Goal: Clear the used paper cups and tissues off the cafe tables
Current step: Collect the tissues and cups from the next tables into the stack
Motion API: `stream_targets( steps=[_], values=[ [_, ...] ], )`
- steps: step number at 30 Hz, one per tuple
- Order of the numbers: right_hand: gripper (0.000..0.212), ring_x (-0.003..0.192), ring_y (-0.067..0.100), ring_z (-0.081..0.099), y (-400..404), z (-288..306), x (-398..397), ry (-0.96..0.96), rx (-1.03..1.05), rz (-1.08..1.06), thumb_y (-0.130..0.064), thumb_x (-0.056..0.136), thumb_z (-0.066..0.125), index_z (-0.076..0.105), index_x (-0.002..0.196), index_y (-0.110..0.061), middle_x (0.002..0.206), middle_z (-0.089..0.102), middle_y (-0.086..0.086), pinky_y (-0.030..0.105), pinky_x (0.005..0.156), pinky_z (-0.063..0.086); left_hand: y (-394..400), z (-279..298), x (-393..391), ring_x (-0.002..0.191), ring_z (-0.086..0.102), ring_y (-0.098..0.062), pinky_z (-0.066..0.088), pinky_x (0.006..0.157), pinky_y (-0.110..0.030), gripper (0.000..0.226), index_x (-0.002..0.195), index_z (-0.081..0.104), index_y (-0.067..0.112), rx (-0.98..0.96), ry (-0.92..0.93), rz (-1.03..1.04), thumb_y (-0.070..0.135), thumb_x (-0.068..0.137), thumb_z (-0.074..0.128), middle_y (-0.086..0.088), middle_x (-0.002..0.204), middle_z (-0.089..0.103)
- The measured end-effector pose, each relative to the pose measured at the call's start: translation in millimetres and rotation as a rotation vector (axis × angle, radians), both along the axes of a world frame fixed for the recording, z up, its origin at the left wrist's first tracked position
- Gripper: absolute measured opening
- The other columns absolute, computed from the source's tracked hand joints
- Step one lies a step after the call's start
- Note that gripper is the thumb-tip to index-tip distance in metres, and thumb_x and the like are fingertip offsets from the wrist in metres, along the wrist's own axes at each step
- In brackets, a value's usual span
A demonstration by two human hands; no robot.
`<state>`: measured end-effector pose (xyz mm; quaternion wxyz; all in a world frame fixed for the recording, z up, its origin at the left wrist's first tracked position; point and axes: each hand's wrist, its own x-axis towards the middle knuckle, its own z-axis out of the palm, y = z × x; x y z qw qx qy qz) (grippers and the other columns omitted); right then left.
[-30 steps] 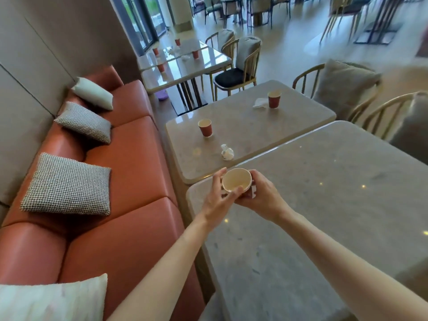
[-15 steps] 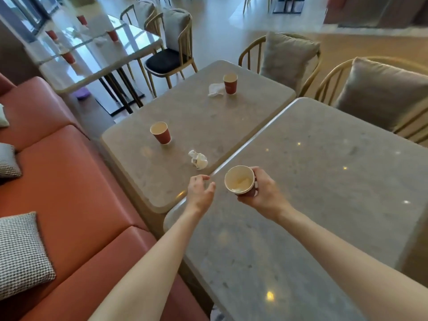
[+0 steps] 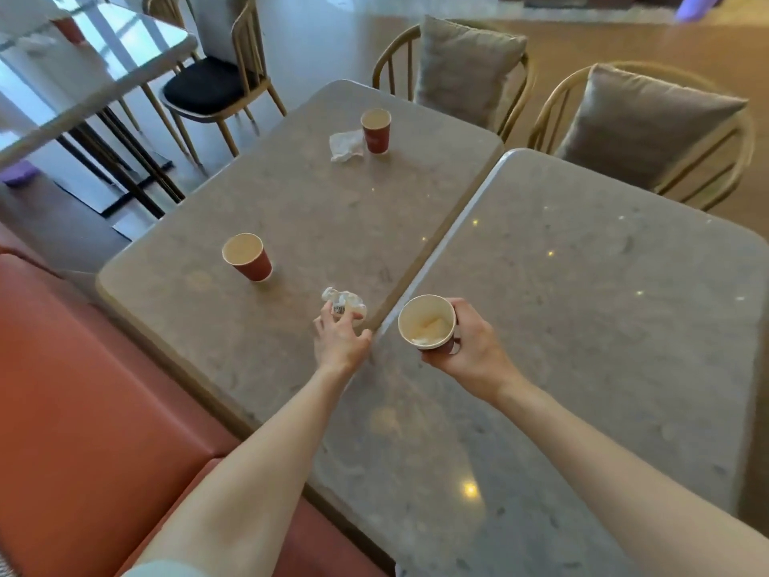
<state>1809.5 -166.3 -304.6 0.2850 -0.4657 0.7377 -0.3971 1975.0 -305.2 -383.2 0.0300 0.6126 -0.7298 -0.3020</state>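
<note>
My right hand [image 3: 472,347] grips a red paper cup [image 3: 427,322] with a crumpled tissue inside, held over the near table's [image 3: 582,326] left edge. My left hand [image 3: 339,337] reaches over the middle table [image 3: 291,210], fingers spread and touching a crumpled white wrapper or tissue [image 3: 345,304]; it has not closed on it. A second red cup [image 3: 247,256] stands upright left of that wad. A third red cup [image 3: 376,130] stands at the table's far side with a flat tissue [image 3: 346,144] beside it.
An orange bench seat [image 3: 83,410] runs along the left. Two cushioned wooden chairs [image 3: 466,64] [image 3: 649,127] stand behind the tables, and a black-seated chair [image 3: 208,87] stands by a glossy far table [image 3: 83,68] holding another red cup [image 3: 68,29].
My left hand let go of the held cup and moved forward onto the crumpled wad. The view shifted closer over the middle table. My right hand kept holding the cup.
</note>
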Motion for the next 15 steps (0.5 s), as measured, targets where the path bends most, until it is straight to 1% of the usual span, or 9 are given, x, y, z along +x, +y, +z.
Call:
stream_targets(
  steps=[5, 8, 11, 15],
  values=[
    [0.061, 0.101, 0.023, 0.06, 2.1, -6.7, 3.9, -0.007, 0.013, -0.064, -0.008, 0.064, 0.086, 0.057, 0.117, -0.012, 0.108, 0.062, 0.004, 0.042, 0.087, 0.052, -15.4, -3.2, -2.9, 0.144, 0.027, -0.029, 0.031, 0.116, -0.041, 0.041, 0.131, 0.061, 0.027, 0.049, -0.026, -0.078, 0.034, 0.091, 0.059, 0.0, 0.165, 0.018],
    [0.061, 0.101, 0.023, 0.061, 2.2, -8.6, 6.6, -0.008, 0.027, -0.084, -0.01, 0.064, 0.086, 0.057, 0.117, -0.014, 0.109, 0.062, 0.005, 0.037, 0.086, 0.052, -18.8, -2.8, -2.1, 0.139, 0.032, -0.028, 0.035, 0.114, -0.042, 0.045, 0.136, 0.057, 0.026, 0.092, -0.042, -0.108, 0.033, 0.091, 0.055, 0.002, 0.163, 0.025],
    [0.062, 0.101, 0.02, 0.061, 1.9, -8.8, 9.7, -0.006, 0.053, -0.081, -0.015, 0.064, 0.086, 0.056, 0.118, -0.02, 0.109, 0.061, 0.004, 0.037, 0.087, 0.052, -19.9, 0.4, 1.7, 0.136, 0.036, -0.027, 0.04, 0.109, -0.042, 0.048, 0.139, 0.054, 0.023, 0.104, -0.031, -0.141, 0.032, 0.092, 0.052, 0.003, 0.159, 0.032],
    [0.062, 0.098, 0.018, 0.061, 2.0, -10.1, 15.7, 0.017, 0.052, -0.095, -0.018, 0.063, 0.087, 0.055, 0.115, -0.025, 0.108, 0.062, 0.0, 0.032, 0.084, 0.051, -17.3, 4.4, 6.9, 0.133, 0.039, -0.028, 0.039, 0.107, -0.04, 0.049, 0.137, 0.053, 0.012, 0.124, -0.026, -0.104, 0.029, 0.09, 0.051, -0.002, 0.151, 0.042]
  ],
)
